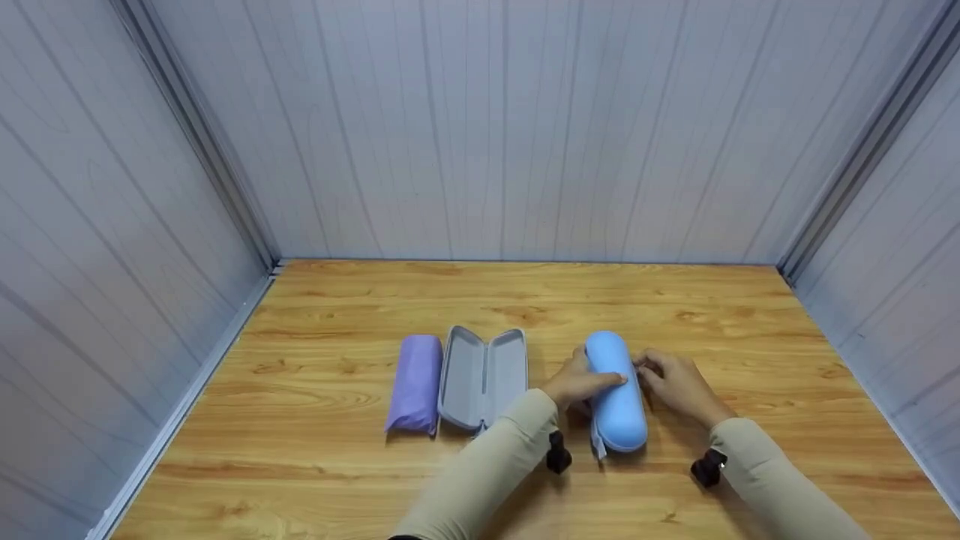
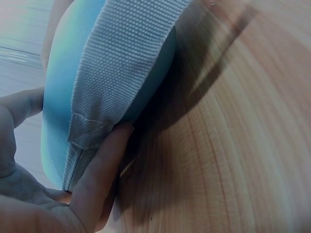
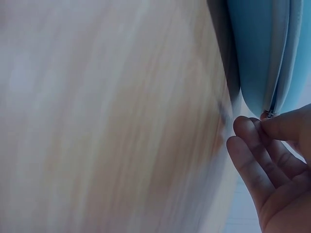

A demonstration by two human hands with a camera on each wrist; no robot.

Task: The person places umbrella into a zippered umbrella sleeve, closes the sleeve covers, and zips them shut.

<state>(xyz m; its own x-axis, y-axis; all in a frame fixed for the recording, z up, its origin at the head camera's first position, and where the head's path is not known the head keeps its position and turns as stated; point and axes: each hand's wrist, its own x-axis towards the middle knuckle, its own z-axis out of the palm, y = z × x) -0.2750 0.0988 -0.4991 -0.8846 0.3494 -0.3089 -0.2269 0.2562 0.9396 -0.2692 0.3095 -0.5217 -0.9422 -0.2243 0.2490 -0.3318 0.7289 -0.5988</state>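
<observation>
A blue zippered hard case (image 1: 616,397) lies lengthwise on the table. My left hand (image 1: 577,381) grips its left side, the thumb across the top and fingers along the lower edge, close to a grey fabric strap (image 2: 126,53) in the left wrist view. On the other side, my right hand (image 1: 677,386) pinches the zipper pull (image 3: 268,114) between thumb and index finger. The zipper seam is partly parted above the pull in the right wrist view. The pull itself is mostly hidden by the fingertips.
Left of the blue case, an opened grey case (image 1: 466,375) lies with both halves facing up. Beside it is a purple wrapped bundle (image 1: 415,382). Pale panel walls (image 1: 502,135) stand at the back and both sides of the wooden table (image 1: 315,465).
</observation>
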